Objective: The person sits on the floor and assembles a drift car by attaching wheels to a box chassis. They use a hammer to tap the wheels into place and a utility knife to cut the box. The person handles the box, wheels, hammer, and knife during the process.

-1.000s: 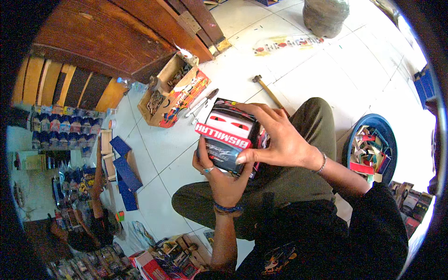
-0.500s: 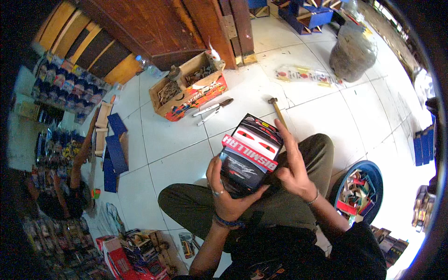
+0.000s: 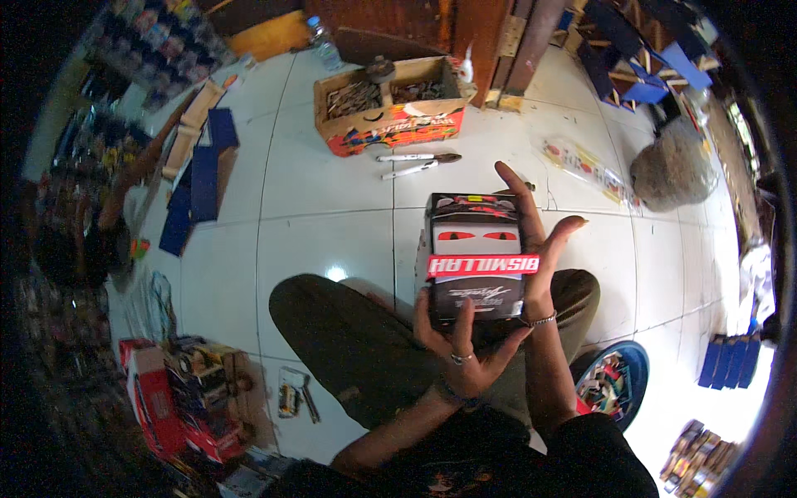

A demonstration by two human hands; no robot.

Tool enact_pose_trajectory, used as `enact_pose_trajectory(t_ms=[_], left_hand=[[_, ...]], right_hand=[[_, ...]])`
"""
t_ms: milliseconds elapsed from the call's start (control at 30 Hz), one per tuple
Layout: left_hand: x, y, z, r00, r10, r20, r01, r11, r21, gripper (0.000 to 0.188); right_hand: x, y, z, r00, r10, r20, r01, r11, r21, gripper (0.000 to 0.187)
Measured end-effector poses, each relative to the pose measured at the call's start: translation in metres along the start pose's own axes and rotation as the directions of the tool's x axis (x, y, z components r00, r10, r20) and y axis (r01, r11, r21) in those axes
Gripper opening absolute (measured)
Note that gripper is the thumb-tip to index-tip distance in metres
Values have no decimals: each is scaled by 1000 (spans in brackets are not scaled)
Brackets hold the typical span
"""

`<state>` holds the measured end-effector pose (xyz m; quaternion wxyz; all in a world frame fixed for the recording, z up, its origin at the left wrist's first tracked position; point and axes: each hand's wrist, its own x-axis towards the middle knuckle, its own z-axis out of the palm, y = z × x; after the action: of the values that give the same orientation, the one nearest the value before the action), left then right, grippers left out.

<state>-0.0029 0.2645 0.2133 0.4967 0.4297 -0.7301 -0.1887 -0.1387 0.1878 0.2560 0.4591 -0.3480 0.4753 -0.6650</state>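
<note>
White floor tiles (image 3: 332, 245) spread around the seated person, with a wooden tray (image 3: 394, 129) and two marker pens (image 3: 419, 158) at 11 o'clock from the black box (image 3: 477, 278). The box sits just off the view's centre, toward 3 o'clock. The left hand (image 3: 465, 361) grasps its lower end from 6 o'clock; the right hand (image 3: 540, 257), fingers extended and thumb spread, lies along its 3 o'clock side.

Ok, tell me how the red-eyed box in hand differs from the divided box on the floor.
The red-eyed box is held, the left hand at its lower edge; the divided box rests on the floor. The red-eyed box is mostly black and white; the divided box is tan with a red-orange front. Both are boxy and carry red.
</note>
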Motion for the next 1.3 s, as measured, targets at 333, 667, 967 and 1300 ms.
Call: enact_pose_trajectory(t_ms=[333, 667, 967, 1300], left_hand=[[-11, -29, -49, 997, -27, 75, 35, 994, -107, 108], [-1, -45, -81, 975, -139, 176, 163, 978, -128, 110], [-38, -134, -204, 943, -329, 41, 321, 936, 143, 58], [-250, -284, -313, 533, -838, 120, 331, 336, 882, 91]], right_hand=[[0, 43, 16, 779, -110, -617, 2, 985, -172, 125], [-18, 10, 40, 992, 86, 93, -80, 995, -59, 133], [-21, 38, 2, 993, 119, -9, -118, 992, 46, 121], [-30, 65, 18, 994, 102, 46, -104, 993, 50, 115]])
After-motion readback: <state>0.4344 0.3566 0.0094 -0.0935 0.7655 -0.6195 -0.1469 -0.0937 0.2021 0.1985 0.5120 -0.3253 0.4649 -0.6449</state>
